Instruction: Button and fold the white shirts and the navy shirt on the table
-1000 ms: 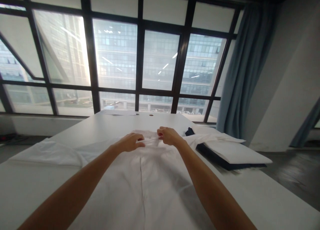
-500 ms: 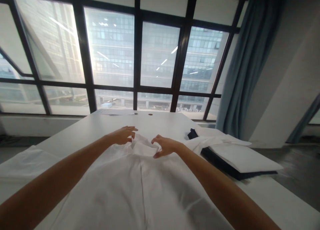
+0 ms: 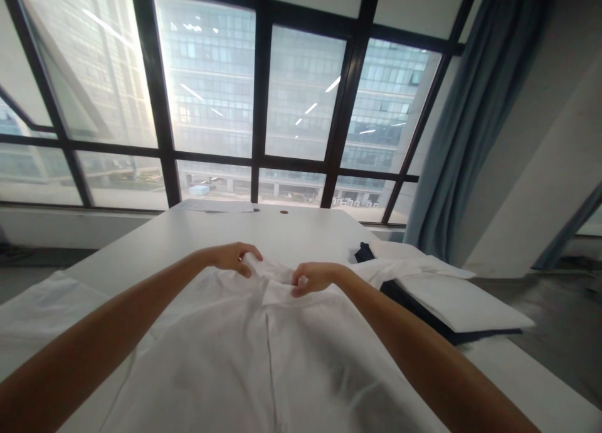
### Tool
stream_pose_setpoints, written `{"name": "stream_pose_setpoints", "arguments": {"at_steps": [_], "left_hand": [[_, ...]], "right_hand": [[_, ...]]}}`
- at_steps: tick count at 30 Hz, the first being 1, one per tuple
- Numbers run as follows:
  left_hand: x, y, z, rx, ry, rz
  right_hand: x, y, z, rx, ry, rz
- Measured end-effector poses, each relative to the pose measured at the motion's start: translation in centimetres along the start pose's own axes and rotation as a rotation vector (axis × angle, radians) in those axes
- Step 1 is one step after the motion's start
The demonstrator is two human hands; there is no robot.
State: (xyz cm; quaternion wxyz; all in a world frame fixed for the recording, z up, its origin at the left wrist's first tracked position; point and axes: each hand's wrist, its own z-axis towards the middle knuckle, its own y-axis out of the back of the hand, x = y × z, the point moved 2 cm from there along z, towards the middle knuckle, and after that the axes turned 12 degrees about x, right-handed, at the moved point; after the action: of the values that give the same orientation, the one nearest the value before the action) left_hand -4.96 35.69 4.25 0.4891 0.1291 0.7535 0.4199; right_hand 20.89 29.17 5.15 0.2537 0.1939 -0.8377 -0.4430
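A white shirt [image 3: 226, 351] lies spread over the table, its button placket running down the middle towards me. Its collar [image 3: 277, 290] is at the far end, between my two hands. My left hand [image 3: 234, 258] pinches the left side of the collar between thumb and fingers. On the right side, my right hand [image 3: 314, 277] has its fingers curled closed around the collar edge. Soft creases cross the shirt's front, and one sleeve area spreads out to the left.
The white table [image 3: 188, 232] reaches to a dark-framed window. Papers [image 3: 216, 206] lie at its far edge. To the right is a stack of folded white and dark cloth [image 3: 465, 301]. A blue curtain [image 3: 461, 144] hangs beyond it.
My right hand has closed from a spread grasp onto the collar. My left fingers have shifted slightly on the collar's left side, and the collar now lies flatter. The view has tilted a little.
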Motion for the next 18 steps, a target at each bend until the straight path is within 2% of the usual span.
{"name": "stream_pose_setpoints", "arguments": {"at_steps": [2, 4, 7, 9, 11, 12, 14, 16, 18], "left_hand": [[1.1, -0.1, -0.4, 0.127, 0.010, -0.051], [2.3, 0.4, -0.2, 0.133, 0.017, -0.046], [3.2, 2.7, 1.3, -0.057, 0.076, 0.131], [3.2, 4.4, 2.7, -0.258, 0.192, 0.318], [3.2, 5.2, 4.2, -0.451, 0.346, 0.441], [3.2, 5.0, 4.8, -0.515, 0.423, 0.459], [3.5, 3.6, 5.5, -0.567, 0.554, 0.445], [4.0, 1.3, 5.0, -0.552, 0.645, 0.433], [4.7, -1.0, 3.0, -0.500, 0.680, 0.453]], "right_hand": [[-0.2, 0.3, 0.1, 0.024, -0.104, -0.075], [-0.7, 1.4, 0.4, -0.016, -0.192, -0.164], [-1.8, 4.4, 1.8, -0.109, -0.305, -0.311], [-2.5, 6.6, 3.5, -0.227, -0.381, -0.360], [-2.9, 7.8, 5.7, -0.385, -0.440, -0.334], [-3.0, 7.8, 6.8, -0.459, -0.459, -0.302], [-3.0, 6.6, 8.6, -0.557, -0.495, -0.216], [-3.2, 4.3, 9.1, -0.604, -0.520, -0.146], [-4.0, 1.7, 8.1, -0.622, -0.532, -0.122]]}}
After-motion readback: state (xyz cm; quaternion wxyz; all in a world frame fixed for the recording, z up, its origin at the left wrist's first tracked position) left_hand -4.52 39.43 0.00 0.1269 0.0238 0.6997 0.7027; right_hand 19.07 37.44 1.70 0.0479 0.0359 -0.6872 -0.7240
